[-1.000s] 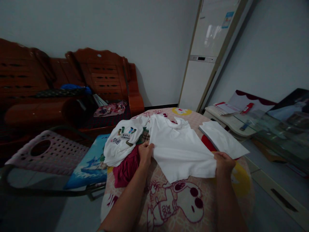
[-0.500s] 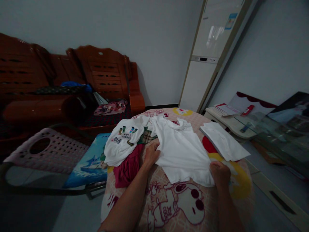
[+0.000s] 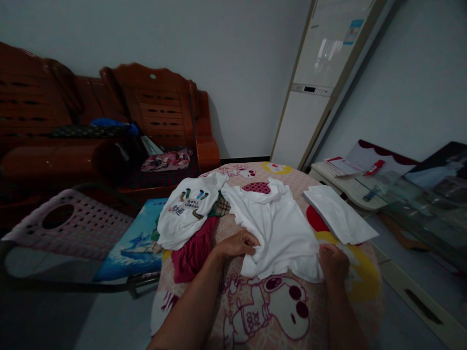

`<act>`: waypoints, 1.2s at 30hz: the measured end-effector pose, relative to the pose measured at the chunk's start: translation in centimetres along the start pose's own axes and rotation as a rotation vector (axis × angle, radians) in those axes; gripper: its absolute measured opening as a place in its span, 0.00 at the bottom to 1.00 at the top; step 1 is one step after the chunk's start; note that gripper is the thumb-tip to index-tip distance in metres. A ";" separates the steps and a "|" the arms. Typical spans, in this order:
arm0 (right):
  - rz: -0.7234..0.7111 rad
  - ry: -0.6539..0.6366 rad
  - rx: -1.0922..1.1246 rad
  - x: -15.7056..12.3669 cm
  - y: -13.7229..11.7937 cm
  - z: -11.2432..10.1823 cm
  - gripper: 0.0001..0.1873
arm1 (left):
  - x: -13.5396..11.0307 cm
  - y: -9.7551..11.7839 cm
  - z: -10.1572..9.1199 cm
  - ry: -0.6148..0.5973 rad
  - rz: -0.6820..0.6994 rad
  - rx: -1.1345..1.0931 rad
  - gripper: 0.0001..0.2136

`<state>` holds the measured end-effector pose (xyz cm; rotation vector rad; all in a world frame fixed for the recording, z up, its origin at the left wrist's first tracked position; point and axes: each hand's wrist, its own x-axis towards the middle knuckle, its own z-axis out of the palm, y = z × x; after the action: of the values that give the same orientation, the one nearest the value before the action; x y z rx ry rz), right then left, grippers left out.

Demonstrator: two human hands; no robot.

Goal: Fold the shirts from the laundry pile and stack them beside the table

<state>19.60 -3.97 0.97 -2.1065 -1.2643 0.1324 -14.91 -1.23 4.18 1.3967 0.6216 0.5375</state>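
Observation:
A plain white T-shirt (image 3: pixel 286 231) lies on the round table, its hem toward me and its neck at the far side. My left hand (image 3: pixel 242 244) pinches its left edge, where the cloth bunches into creases. At the lower right edge, my right hand (image 3: pixel 333 265) has its fingers closed on the shirt. Left of it lie a printed white shirt (image 3: pixel 189 206) and a dark red garment (image 3: pixel 193 253), with a bit of plaid cloth (image 3: pixel 221 206) between. To the right rests a folded white garment (image 3: pixel 341 214).
A patterned cloth (image 3: pixel 270 318) covers the table. To the left are a woven chair (image 3: pixel 87 223) with a blue cushion (image 3: pixel 136 253) and a wooden sofa (image 3: pixel 156 107). A glass-topped stand (image 3: pixel 426 204) is at the right, a tall white air conditioner (image 3: pixel 302 116) behind.
My left hand has moved right and slightly toward me, drawing the shirt's left edge inward. The cloth is more creased, and more of the spotted pattern shows at the neck. My right hand has barely moved.

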 end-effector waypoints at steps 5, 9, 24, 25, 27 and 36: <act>0.029 -0.003 0.007 0.0 0.0 0.1 0.17 | -0.4 0.9 0.3 -0.138 -0.083 0.010 0.15; 0.013 -0.011 -0.009 0.0 0.1 0.2 0.18 | -0.9 2.2 1.2 -0.276 -0.163 -0.003 0.19; 0.012 -0.005 -0.018 -0.1 -0.3 0.0 0.18 | 6.5 3.3 -6.2 1.001 0.078 0.523 0.11; 0.014 -0.006 -0.017 -0.1 -0.4 0.0 0.18 | 7.5 3.7 -6.8 1.001 0.050 0.607 0.12; 0.025 -0.004 -0.011 -0.1 -0.5 0.0 0.18 | 9.4 4.2 -7.4 0.980 -0.008 0.742 0.12; 0.032 -0.006 0.030 -0.2 -0.3 0.2 0.20 | 14.0 2.9 -7.9 0.641 -0.207 0.953 0.09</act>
<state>19.23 -3.97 0.93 -2.1031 -1.2249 0.1702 -10.03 14.35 5.39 2.0080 1.6744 0.5412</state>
